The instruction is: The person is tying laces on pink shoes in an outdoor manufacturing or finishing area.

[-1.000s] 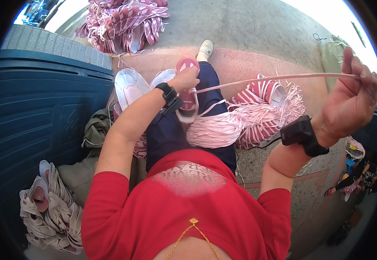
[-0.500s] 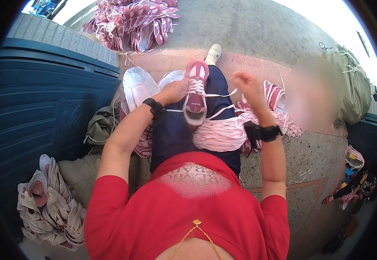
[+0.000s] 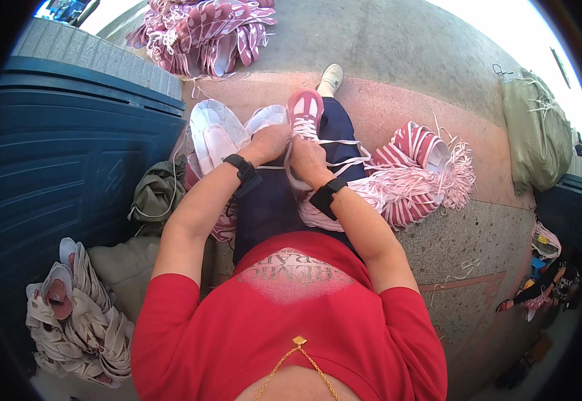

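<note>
A pink and dark-red shoe upper [image 3: 305,107] with white laces lies over my thighs, toe pointing away from me. My left hand [image 3: 270,144] grips its left edge, fingers curled in. On the lacing, right beside it, is my right hand [image 3: 310,161], its fingers bent in and mostly hidden behind the back of the hand. From there a white shoelace [image 3: 352,143] loops out to the right; another strand runs left under my left wrist. A hank of pale pink laces [image 3: 318,215] rests on my lap, partly covered by my right wrist.
White shoe uppers [image 3: 214,127] lie left of my knees. At the right is a heap of red-and-white striped uppers [image 3: 404,150] with loose laces. More uppers [image 3: 217,33] are piled ahead, beige ones [image 3: 80,327] at lower left. A blue door [image 3: 70,160] borders the left; a green sack [image 3: 535,134] stands right.
My right hand has come in from the right, where it was held out above the lace, onto the shoe upper's lacing. The lace has slackened into a loop. My left hand has shifted slightly.
</note>
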`<state>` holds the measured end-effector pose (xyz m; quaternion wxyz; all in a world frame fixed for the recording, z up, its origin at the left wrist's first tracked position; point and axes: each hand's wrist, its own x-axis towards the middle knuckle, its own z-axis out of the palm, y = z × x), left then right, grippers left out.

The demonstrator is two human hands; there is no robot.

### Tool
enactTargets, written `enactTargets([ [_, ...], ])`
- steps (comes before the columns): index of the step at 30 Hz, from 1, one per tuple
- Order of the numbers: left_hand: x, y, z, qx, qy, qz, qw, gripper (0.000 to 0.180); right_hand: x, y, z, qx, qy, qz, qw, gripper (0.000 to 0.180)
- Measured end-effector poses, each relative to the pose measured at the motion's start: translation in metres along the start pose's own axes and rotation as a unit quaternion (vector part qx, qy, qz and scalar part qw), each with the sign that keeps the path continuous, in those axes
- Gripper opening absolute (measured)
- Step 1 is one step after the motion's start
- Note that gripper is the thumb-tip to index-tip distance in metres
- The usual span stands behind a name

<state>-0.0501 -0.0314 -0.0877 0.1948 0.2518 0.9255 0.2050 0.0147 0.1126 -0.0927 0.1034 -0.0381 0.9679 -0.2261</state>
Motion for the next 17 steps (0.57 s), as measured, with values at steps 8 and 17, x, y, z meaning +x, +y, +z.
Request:
enactTargets([
  [8, -0.012, 0.020, -0.025, 0.205, 0.110, 0.011, 0.972, 0.009, 0.009, 0.005, -0.021, 0.144, -0.123, -0.022, 0.982, 0.012],
  [17, 0.009, 0.018, -0.009, 0.072, -0.009, -0.082, 0.994, 0.027, -0.025, 0.004, -0.275, 0.978, -0.054, -0.117, 0.163, 0.021],
])
